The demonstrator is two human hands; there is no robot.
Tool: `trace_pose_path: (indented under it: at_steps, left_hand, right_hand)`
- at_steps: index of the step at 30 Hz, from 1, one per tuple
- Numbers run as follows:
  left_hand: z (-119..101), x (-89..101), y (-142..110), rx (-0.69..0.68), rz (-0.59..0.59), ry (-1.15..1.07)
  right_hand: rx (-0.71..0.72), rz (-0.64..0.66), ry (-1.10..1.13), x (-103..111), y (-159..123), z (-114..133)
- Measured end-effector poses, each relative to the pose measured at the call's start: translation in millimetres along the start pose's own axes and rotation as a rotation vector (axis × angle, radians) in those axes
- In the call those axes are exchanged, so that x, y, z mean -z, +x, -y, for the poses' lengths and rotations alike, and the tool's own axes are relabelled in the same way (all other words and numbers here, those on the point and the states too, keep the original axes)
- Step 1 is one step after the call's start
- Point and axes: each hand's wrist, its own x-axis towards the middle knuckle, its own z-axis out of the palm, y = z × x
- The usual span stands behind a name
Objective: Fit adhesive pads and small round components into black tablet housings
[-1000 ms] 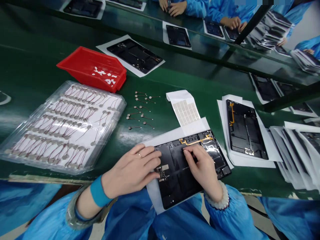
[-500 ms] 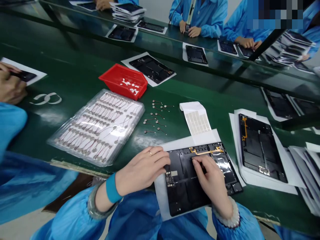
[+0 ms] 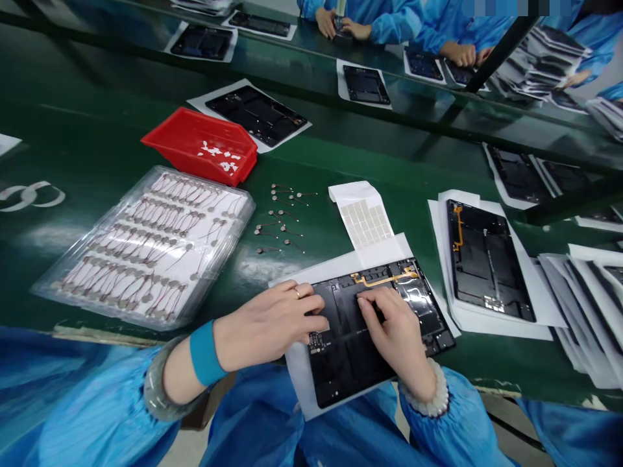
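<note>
A black tablet back cover (image 3: 350, 363) lies on white paper in front of me, an orange flex cable (image 3: 384, 279) along its upper edge. At its left edge, near a small circuit board, my left hand (image 3: 272, 318) curls its fingers over the rim, holding the cover. My right hand (image 3: 392, 331) is over the cover's middle with thumb and index finger pinched; anything between the tips is too small or hidden to make out. Beyond the cover lies a sheet of pale rectangular stickers (image 3: 365, 220). Several small round parts with wires (image 3: 282, 214) lie loose on the table.
Left is a clear plastic tray (image 3: 141, 246) with rows of wired round parts. Behind it sits a red bin (image 3: 199, 146) holding white scraps. Another tablet cover (image 3: 491, 259) lies on papers at right, beside a paper stack (image 3: 579, 318). Co-workers' hands (image 3: 341, 26) show across the table.
The view has shifted, so the scene sits further left and higher. Both hands stay on the cover; the left fingers look slightly more spread, the right keeps its pinch.
</note>
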Motion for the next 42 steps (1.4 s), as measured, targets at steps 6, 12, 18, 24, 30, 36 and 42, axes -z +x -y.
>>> trace_pose_path:
  at_steps: [6, 12, 18, 24, 30, 36, 42]
  left_hand:
    - [3.8, 5.0, 4.0, -0.033, 0.018, -0.013]
    - [2.5, 3.1, -0.5, 0.004, 0.037, -0.087]
    - [-0.7, 3.2, 0.7, 0.023, 0.03, -0.091]
    - [4.5, -0.6, -3.7, 0.008, -0.007, -0.088]
    - [-0.9, 3.7, 1.6, -0.004, -0.025, -0.034]
    - [20.2, 9.9, -6.4, 0.207, -0.294, -0.087]
    - [46.9, -7.5, -23.7, 0.814, -0.523, 0.266]
  right_hand:
    - [0.005, -0.011, 0.013, 0.7, 0.0, -0.5]
    - [-0.007, 0.006, 0.006, 0.3, -0.2, -0.3]
    - [-0.001, -0.002, 0.006, -0.5, -1.2, -1.6]
    - [0.007, -0.012, -0.008, -1.0, -1.0, -2.3]
    - [0.015, -0.02, -0.015, -0.3, -0.1, -0.7]
    - [0.015, -0.023, -0.012, -2.0, -1.4, -2.9]
    - [0.052, -0.039, -0.017, -3.3, -2.8, -4.0]
